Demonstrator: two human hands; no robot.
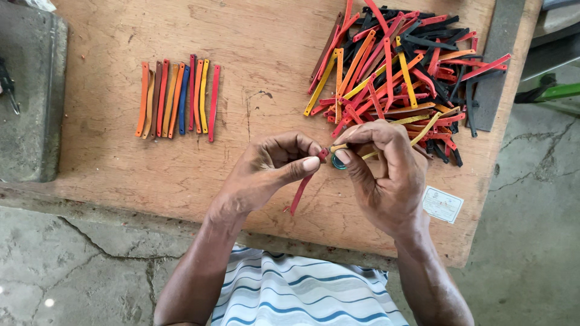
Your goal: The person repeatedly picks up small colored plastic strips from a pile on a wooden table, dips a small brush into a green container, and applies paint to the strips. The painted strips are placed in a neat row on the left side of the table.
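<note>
My left hand (pixel 272 166) pinches the top end of a red strap (pixel 300 192) that hangs down toward me. My right hand (pixel 383 172) grips a yellow strap (pixel 424 131) running up to the right, with a small teal piece (pixel 338 163) under its thumb. The two strap ends meet between my thumbs over the wooden board (pixel 241 48). A big loose pile of red, orange, yellow and black straps (pixel 399 66) lies just beyond my right hand. A neat row of several straps (pixel 178 99) lies side by side at the left.
A grey concrete block (pixel 30 90) sits at the left edge of the board. A small white card (pixel 443 204) lies near the board's right front corner. Cracked concrete floor (pixel 90 265) surrounds the board. A green object (pixel 559 90) is at the far right.
</note>
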